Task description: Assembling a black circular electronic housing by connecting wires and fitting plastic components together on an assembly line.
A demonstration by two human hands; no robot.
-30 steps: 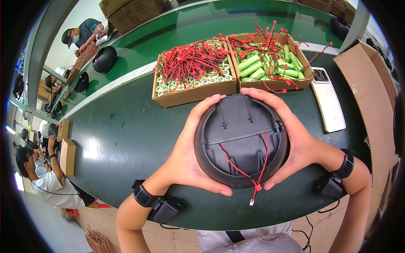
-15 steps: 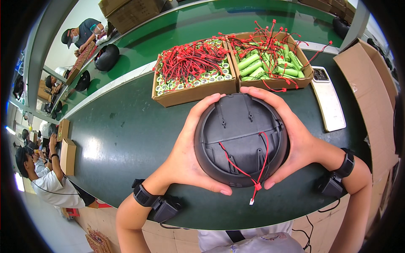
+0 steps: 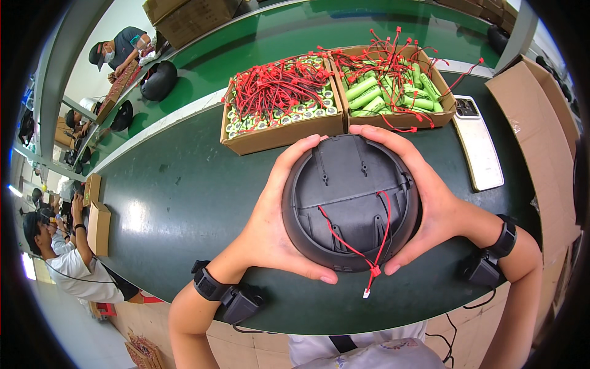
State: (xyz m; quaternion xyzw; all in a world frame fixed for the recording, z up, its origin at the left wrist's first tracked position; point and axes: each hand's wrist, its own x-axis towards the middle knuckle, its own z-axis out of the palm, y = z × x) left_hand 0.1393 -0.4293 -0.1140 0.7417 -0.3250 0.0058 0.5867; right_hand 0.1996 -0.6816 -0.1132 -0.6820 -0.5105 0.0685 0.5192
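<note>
Between my two hands sits a round black plastic housing [image 3: 350, 178], its inner side with ribs and screw posts facing up. My left hand [image 3: 279, 215] is wrapped round its left side, thumb along the near rim and fingers at the far rim. On the opposite side my right hand [image 3: 430, 197] grips it the same way. A thin red wire pair [image 3: 373, 269] comes out of two spots in the housing and hangs over the near rim, ending in a small white plug [image 3: 367, 294]. The housing's underside is hidden.
Just beyond stand a carton of upright green cells with red leads [image 3: 283, 132] and a carton of loose green cells [image 3: 393, 92]. A phone [image 3: 479, 144] lies right of them, beside a large cardboard box [image 3: 534, 147]. Co-workers sit along the green conveyor belt [image 3: 264, 37] and at far left.
Almost nothing differs. A black rounded part on the conveyor belt at upper left has shifted slightly to the right; my hands and the housing hold their place.
</note>
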